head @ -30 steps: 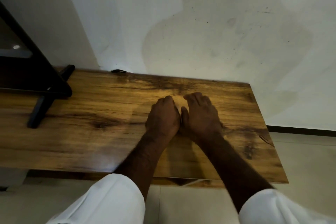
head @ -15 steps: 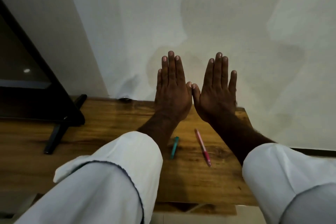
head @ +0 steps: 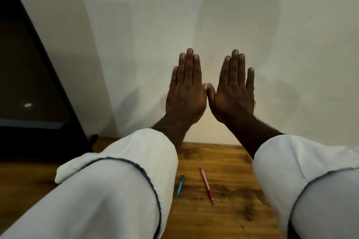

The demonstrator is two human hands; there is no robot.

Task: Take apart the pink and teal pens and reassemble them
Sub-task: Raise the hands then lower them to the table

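Left hand (head: 185,95) beside right hand (head: 233,97), before wall (head: 194,15), pen (head: 180,186) left of second pen (head: 207,186) on table (head: 229,161), monitor (head: 29,83) far left

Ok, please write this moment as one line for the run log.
left hand: open, raised, empty | right hand: open, raised, empty | teal pen, pink pen: lying apart on wooden table

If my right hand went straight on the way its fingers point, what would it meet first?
Probably the pale wall: the right hand points up at it with nothing between, though the gap is unclear.

Pale stained wall (head: 136,25), wooden table (head: 229,161), dark framed screen (head: 23,83)
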